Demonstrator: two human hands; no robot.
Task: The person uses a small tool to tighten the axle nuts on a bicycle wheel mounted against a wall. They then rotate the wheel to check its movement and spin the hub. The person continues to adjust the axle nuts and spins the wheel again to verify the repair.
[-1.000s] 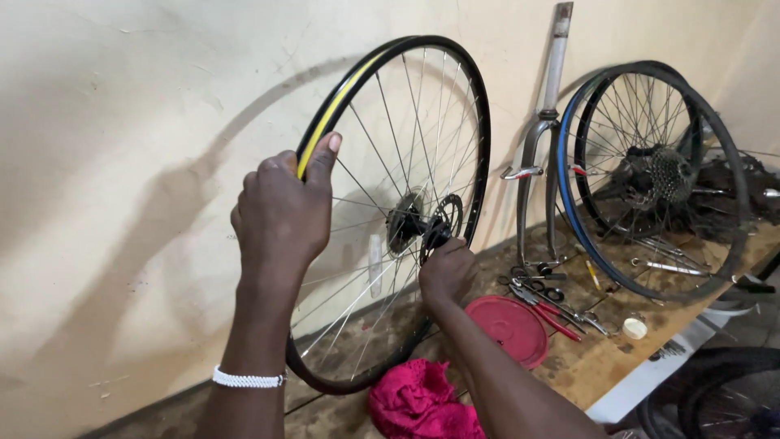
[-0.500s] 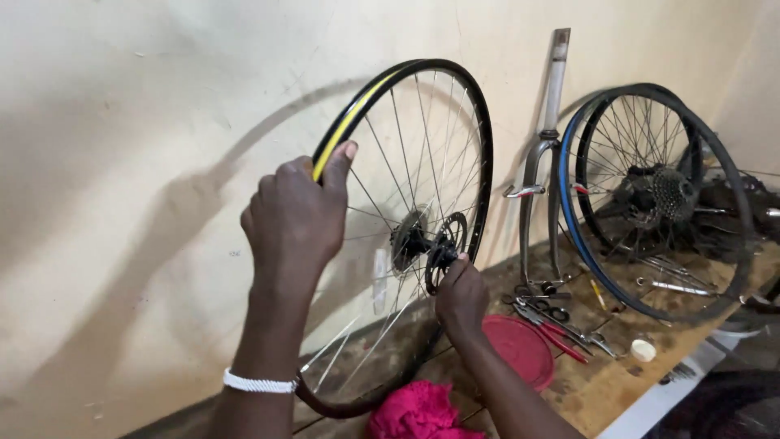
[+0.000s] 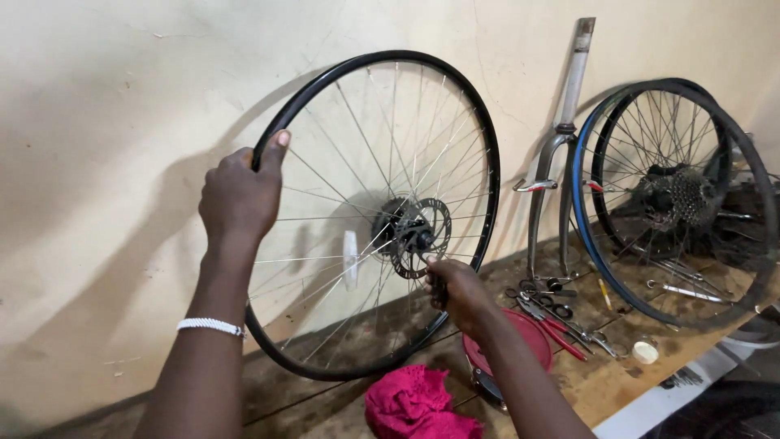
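We had the spoked wheel [image 3: 382, 162] standing upright on the worn wooden worktop [image 3: 617, 382], against the pale wall. Our left hand [image 3: 240, 195] was clamped over its thin black rim. Our right hand [image 3: 455, 289] was closed around a small dark tool just under the round metal disc [image 3: 418, 236] at the hub. A crumpled pink cloth [image 3: 414, 402] lay below.
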